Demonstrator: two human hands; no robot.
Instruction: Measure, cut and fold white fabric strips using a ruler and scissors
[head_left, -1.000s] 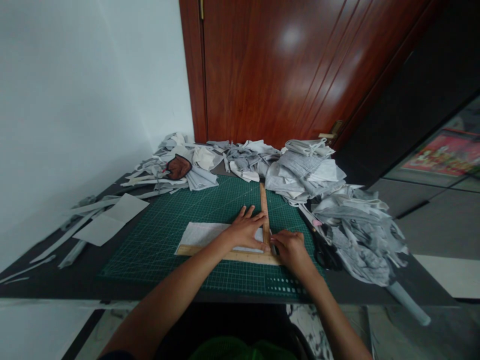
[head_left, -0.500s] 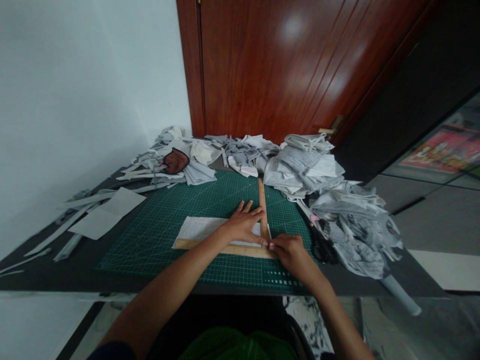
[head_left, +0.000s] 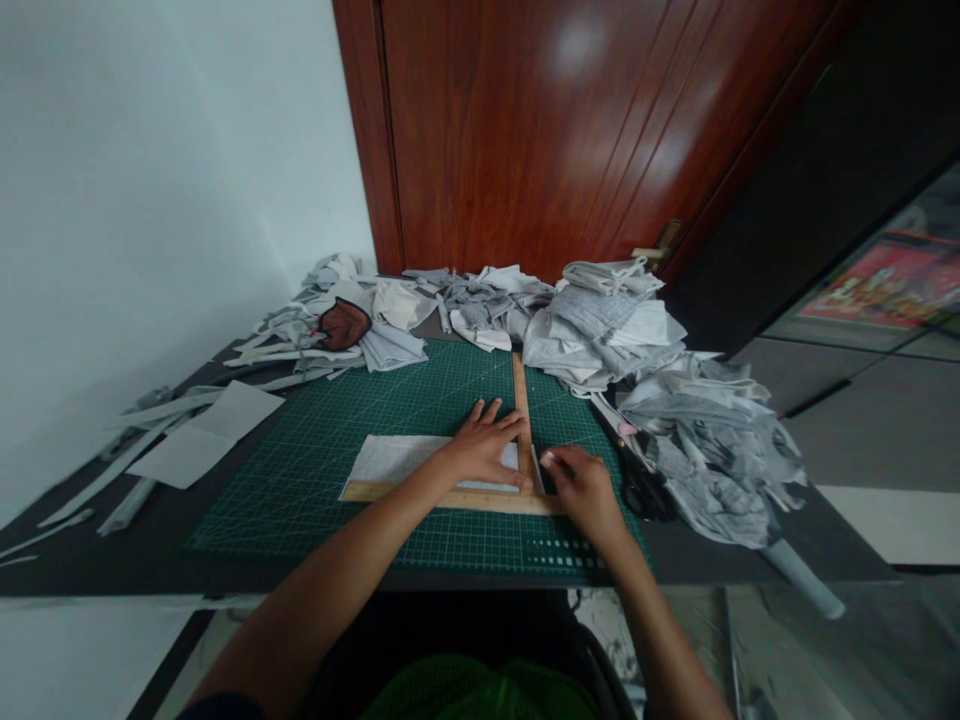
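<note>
My left hand (head_left: 487, 447) lies spread over a light grey fabric piece (head_left: 401, 457), its fingers and thumb pressing on a wooden L-shaped ruler (head_left: 523, 405). One arm of the ruler runs along the fabric's near edge; the other crosses it near its right end. My right hand (head_left: 585, 488) is just right of the ruler's corner, fingers pinched on a small pinkish piece that looks like tailor's chalk (head_left: 548, 458). A narrow strip of the fabric shows right of the ruler. All of this lies on a green cutting mat (head_left: 322, 450).
Black-handled scissors (head_left: 646, 490) lie right of the mat beside a heap of grey fabric (head_left: 709, 430). A folded fabric stack (head_left: 600, 325) stands behind. Scraps with a brown piece (head_left: 344, 324) and a pale sheet (head_left: 206, 437) lie left. A wooden door (head_left: 510, 130) is beyond the table.
My right hand has lifted from the ruler's corner and moved slightly away from me along its upright arm. My left hand stays on the ruler. The view has shifted slightly.
</note>
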